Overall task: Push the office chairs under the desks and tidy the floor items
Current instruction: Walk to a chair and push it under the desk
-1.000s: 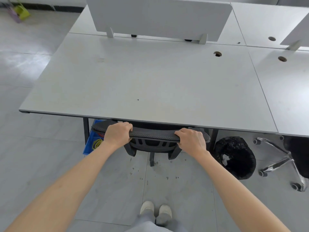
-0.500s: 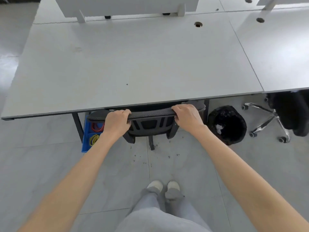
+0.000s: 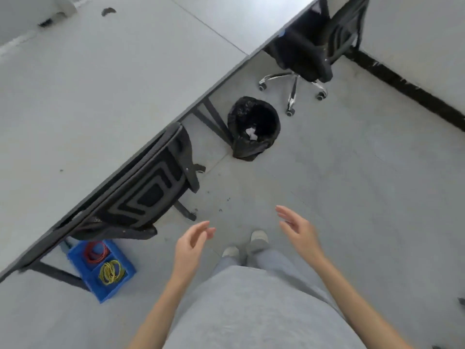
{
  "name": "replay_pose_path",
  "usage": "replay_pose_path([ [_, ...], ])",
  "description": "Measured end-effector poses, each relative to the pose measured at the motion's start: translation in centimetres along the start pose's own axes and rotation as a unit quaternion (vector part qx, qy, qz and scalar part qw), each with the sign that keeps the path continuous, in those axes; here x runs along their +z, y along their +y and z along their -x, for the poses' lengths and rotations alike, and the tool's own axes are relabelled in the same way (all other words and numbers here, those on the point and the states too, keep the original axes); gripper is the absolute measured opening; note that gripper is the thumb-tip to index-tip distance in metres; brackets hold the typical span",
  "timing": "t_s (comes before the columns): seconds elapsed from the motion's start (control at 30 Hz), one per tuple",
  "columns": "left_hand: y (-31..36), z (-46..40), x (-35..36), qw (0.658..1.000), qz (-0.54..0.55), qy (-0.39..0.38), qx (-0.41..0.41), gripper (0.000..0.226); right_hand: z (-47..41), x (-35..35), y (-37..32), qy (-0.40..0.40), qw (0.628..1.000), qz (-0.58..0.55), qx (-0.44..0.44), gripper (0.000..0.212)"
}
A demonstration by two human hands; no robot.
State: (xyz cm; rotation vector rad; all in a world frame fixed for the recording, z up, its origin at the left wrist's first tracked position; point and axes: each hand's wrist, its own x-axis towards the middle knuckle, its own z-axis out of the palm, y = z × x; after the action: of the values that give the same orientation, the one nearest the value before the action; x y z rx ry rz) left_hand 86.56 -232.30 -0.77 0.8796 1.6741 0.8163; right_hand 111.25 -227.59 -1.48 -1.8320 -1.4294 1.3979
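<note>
- Nearest: grey trousers (image 3: 251, 306) fill the bottom centre, pale shoes (image 3: 245, 245) side by side on the grey tiled floor (image 3: 364, 197).
- Left hand (image 3: 188, 248) is free in the air, fingers loosely curled, holding nothing, just off the nearer chair's right side.
- Right hand (image 3: 300, 233) is also free, fingers spread and extended, nothing in it. Hands are apart, one on each side of the shoes.
- Blue bin (image 3: 102, 270) sits on the floor at lower left, partly under the desk edge, beside a dark desk leg (image 3: 57, 273). Two compartments: red coil (image 3: 96, 251) in the far one, yellow coil (image 3: 112, 272) in the near one.
- Nearer office chair (image 3: 148, 192), black mesh back, is tucked under the desk (image 3: 100, 96); top of the backrest sits against the desk edge, only base legs and casters stick out.
- Small dark specks lie on the floor near that chair's base.
- Black-lined wastebasket (image 3: 254, 127) stands upright on the floor, just beside a desk leg, between the two chairs; white scrap of paper (image 3: 251, 133) inside.
- Farther office chair (image 3: 317, 46), black with chrome star base, is only partly under the adjoining desk (image 3: 239, 18); seat, back and casters are out in the open.
- Black baseboard (image 3: 407, 89) runs along the wall at far right.
</note>
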Motion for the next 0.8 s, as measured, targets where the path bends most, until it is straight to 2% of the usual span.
replay_pose_path([
  [0.1,2.2,-1.4,5.0,0.991,-0.023,-0.128,0.012,0.028,4.1,-3.4,3.8,0.101,0.987,-0.089,0.088,0.036],
  [0.2,6.3,-4.6,10.6,0.966,-0.073,-0.242,0.059,0.024,6.5,-6.7,6.5,0.221,0.952,-0.168,0.126,0.036],
  [0.3,10.4,-8.4,16.5,0.93,-0.137,-0.322,0.112,0.025,6.7,-9.0,8.5,0.31,0.91,-0.228,0.156,0.032],
  [0.37,12.8,-10.9,21.2,0.908,-0.178,-0.354,0.135,0.027,5.8,-11.3,9.6,0.341,0.886,-0.263,0.174,0.031],
  [0.5,17.0,-14.5,30.1,0.892,-0.206,-0.37,0.156,0.027,1.6,-19.1,11.2,0.356,0.873,-0.282,0.176,0.031],
  [0.8,23.5,-20.2,42.6,0.925,-0.196,-0.301,0.123,0.019,-12.9,-43.6,9.9,0.404,0.869,-0.279,0.058,0.032],
])
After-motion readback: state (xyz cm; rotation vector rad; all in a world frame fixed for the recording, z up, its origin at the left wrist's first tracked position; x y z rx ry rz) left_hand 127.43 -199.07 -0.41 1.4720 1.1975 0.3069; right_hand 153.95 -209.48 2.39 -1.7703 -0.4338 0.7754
